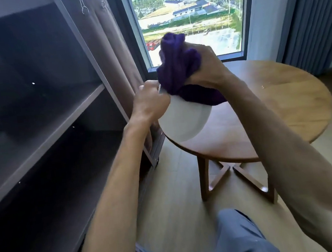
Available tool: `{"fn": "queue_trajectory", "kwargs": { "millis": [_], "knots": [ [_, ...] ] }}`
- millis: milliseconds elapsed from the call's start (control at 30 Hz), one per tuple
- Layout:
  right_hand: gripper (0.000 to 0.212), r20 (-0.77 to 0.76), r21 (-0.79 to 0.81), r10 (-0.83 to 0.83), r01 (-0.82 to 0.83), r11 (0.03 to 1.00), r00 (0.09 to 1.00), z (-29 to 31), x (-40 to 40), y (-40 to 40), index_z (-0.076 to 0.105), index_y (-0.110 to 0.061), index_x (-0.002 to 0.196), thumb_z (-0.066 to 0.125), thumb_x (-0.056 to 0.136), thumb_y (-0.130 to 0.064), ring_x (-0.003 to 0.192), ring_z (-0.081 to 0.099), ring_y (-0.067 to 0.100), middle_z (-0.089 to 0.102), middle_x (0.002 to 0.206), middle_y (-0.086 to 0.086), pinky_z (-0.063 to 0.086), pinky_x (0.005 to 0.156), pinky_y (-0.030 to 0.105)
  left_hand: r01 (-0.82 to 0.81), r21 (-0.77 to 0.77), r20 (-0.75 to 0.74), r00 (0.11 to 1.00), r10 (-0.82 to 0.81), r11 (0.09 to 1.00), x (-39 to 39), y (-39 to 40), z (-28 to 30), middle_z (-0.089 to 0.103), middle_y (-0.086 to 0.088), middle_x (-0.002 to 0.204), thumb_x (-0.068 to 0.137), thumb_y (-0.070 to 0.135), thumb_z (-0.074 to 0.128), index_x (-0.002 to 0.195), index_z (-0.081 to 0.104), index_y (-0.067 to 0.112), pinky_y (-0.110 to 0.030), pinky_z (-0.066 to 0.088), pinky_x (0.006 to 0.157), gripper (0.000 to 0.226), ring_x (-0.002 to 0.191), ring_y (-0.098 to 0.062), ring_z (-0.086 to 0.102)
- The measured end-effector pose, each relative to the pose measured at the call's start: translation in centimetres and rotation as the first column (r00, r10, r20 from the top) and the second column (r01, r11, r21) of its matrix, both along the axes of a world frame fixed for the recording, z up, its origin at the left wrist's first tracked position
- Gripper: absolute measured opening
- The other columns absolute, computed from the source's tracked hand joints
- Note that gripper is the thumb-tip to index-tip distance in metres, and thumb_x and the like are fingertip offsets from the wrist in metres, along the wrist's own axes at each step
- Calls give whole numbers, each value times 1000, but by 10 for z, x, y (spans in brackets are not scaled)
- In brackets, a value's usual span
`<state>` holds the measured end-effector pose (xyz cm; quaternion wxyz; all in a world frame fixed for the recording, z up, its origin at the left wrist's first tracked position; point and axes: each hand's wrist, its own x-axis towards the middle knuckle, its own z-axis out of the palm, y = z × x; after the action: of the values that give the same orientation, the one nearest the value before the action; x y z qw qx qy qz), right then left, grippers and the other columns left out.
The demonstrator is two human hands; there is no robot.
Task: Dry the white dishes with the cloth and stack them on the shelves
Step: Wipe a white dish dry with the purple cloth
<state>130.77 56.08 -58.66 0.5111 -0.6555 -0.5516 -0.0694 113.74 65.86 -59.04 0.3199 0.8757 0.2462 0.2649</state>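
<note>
Fingers (146,90) grip bowl (185,121) rim; cloth (179,69) inside.

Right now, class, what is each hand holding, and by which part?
The left hand grips the white bowl at its rim. The right hand clutches the bunched purple cloth, pressing it into the bowl.

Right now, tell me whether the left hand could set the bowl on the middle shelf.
Probably yes: the left hand grips the bowl rim, and the shelf beside it looks open, nothing between.
</note>
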Motion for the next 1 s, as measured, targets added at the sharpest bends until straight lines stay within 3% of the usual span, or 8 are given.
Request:
{"fn": "queue_trajectory", "kwargs": {
  "millis": [167, 400, 467, 567, 633, 733, 900, 1000],
  "knots": [
    [28, -302, 249, 57, 21, 968, 952, -18, -5, 0, 60, -18, 74, 83, 57, -16, 70, 51, 11, 58, 72, -5, 46, 64, 30, 92, -247, 353, 936, 1, 965, -17, 11, 0, 73, 14, 83, 69, 12, 61, 98, 77, 27, -26, 50, 68, 36, 83, -11, 68],
    [39, -898, 122, 12, 221, 968, 440, -59, -6, 5, 70, -15, 81, 81, 43, -14, 77, 71, 19, 73, 76, -3, 58, 62, 32, 307, -594, 594, 790, 148, 744, -21, -16, -67, 52, -22, 138, 60, 0, 51, 149, 41, 14, -47, 60, 84, 90, 119, -40, 57],
    [41, -875, -41, -125, 186, 982, 468, -61, 1, 4, 71, -15, 89, 81, 50, -15, 91, 72, 25, 74, 90, 3, 62, 73, 38, 233, -537, 531, 840, 111, 811, -14, -15, -66, 54, -15, 128, 57, 0, 49, 146, 46, 19, -27, 58, 73, 91, 111, -29, 57],
    [32, -541, -243, -289, 183, 953, 789, -48, 14, -1, 68, -15, 86, 84, 58, -12, 92, 68, 26, 72, 91, 6, 59, 82, 41, 198, -397, 409, 912, -20, 896, -2, -10, -56, 63, -3, 111, 61, -4, 46, 137, 58, 20, -16, 53, 64, 81, 96, -7, 63],
    [32, -227, -267, -185, 121, 956, 956, -30, 14, -4, 65, -20, 84, 86, 60, -11, 84, 65, 23, 69, 84, 6, 56, 79, 42, 217, -336, 296, 948, -116, 916, 7, -7, -46, 68, 12, 91, 64, -9, 43, 125, 66, 14, -14, 49, 59, 69, 76, 3, 64],
    [29, -1, -187, 61, -60, 981, 998, -14, 9, -7, 61, -18, 82, 83, 63, -16, 75, 61, 26, 66, 77, 5, 53, 72, 39, 214, -398, 162, 973, -161, 892, 14, -7, -27, 51, 23, 58, 56, 2, 42, 80, 51, 14, -15, 40, 56, 29, 54, 6, 46],
    [26, -371, 93, 23, 12, 996, 928, -25, 16, -14, 66, -7, 78, 78, 56, -1, 71, 58, 16, 65, 74, 5, 51, 67, 35, 545, -513, 368, 837, -404, 663, 7, 25, -13, 62, -20, 120, 66, 10, 65, 131, 55, 11, -49, 48, 91, 66, 106, -38, 59],
    [28, -773, 224, 47, 204, 953, 633, -44, 13, -8, 67, -11, 72, 77, 50, 1, 68, 63, 16, 67, 71, 0, 55, 61, 32, 506, -559, 515, 833, -203, 657, -3, 4, -45, 66, -16, 125, 73, 10, 62, 141, 54, 11, -48, 56, 88, 69, 113, -38, 64]
  ]
}}
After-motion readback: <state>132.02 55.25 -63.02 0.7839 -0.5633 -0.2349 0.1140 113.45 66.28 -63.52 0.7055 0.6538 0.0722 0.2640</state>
